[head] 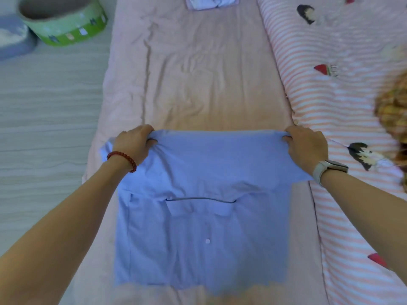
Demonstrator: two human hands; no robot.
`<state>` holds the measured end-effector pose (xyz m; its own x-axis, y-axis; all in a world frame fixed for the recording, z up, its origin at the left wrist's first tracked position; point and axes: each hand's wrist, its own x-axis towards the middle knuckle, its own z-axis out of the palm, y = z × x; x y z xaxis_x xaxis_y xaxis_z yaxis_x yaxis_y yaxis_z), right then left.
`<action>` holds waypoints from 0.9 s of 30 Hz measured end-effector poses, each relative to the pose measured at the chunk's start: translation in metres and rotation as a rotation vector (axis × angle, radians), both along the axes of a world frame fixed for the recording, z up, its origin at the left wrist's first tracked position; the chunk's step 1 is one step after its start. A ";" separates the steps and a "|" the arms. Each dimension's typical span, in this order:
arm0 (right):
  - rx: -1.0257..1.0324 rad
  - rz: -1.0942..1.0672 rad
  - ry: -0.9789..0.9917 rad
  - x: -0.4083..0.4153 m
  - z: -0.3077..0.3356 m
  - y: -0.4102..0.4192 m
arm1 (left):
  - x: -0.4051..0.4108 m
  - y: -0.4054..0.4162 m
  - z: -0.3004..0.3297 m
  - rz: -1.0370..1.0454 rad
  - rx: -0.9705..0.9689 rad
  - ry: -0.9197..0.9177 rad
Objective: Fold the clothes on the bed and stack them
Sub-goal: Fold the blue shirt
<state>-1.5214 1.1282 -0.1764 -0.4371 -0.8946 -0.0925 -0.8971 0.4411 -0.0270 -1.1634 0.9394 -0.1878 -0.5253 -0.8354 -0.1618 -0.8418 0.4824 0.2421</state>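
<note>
A light blue shirt (204,219) lies on the near part of the pink sheet (198,73), its far edge lifted off the bed. The left hand (134,146) pinches the far left corner with curled fingers, and the right hand (306,146) grips the far right corner the same way, so the cloth is stretched taut between them. A button and a dark curved seam show on the flat part nearer the person.

The shirt looks thin, soft and light. It will likely sag in the middle and wrinkle if the pull slackens, so holding it at the two corners, well apart, seems the right grip for bringing the far edge toward the near one. Nothing about it looks fragile or slippery.

At the far end of the sheet sits a folded pale garment (211,2), probably the start of the stack, well apart from the shirt. To the right a striped quilt (330,89) runs along the bed, touching the shirt's right side near the right wrist; it could crowd the fold. A green round tub (63,20) stands on the floor (44,106) to the far left.
</note>
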 end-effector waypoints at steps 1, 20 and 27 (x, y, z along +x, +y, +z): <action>-0.041 -0.002 0.023 -0.002 0.005 -0.006 | -0.006 -0.006 0.006 -0.004 -0.087 0.020; 0.143 0.218 -0.055 0.110 -0.054 0.207 | 0.123 0.205 -0.057 -0.257 -0.059 0.021; 0.419 0.062 -0.215 0.151 -0.068 0.209 | 0.136 0.221 -0.075 0.191 0.304 -0.056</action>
